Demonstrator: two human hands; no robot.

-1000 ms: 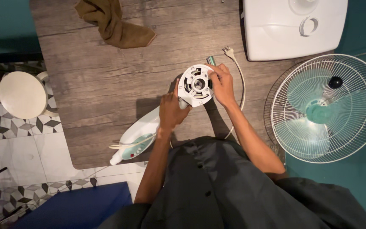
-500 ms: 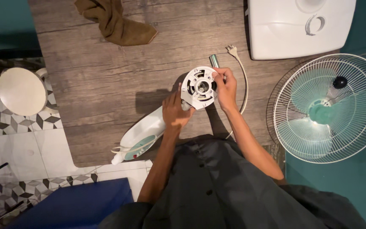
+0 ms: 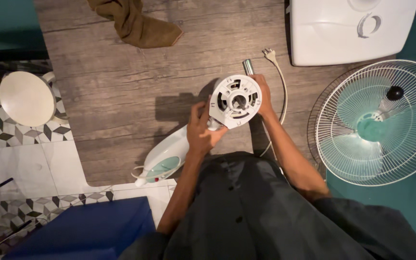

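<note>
Overhead, 2 hands, left hand [image 3: 202, 129] and right hand [image 3: 265, 96], grip a white round fan housing [image 3: 235, 101] above the wooden floor [image 3: 121, 82].

The white fan grille [image 3: 379, 123] with its teal blades lies flat at the right, half on the wooden floor [image 3: 116, 86], half on a teal surface. Just above the grille sits a white rectangular base [image 3: 343, 31]. Well left of the grille, at the top, a brown cloth [image 3: 138, 24] lies crumpled. Farther left still, a round white stool [image 3: 26, 98] stands on patterned tiles [image 3: 6, 130]. Far below-left of the grille lies a dark blue sheet [image 3: 87, 226], perhaps a mat or box lid.
</note>
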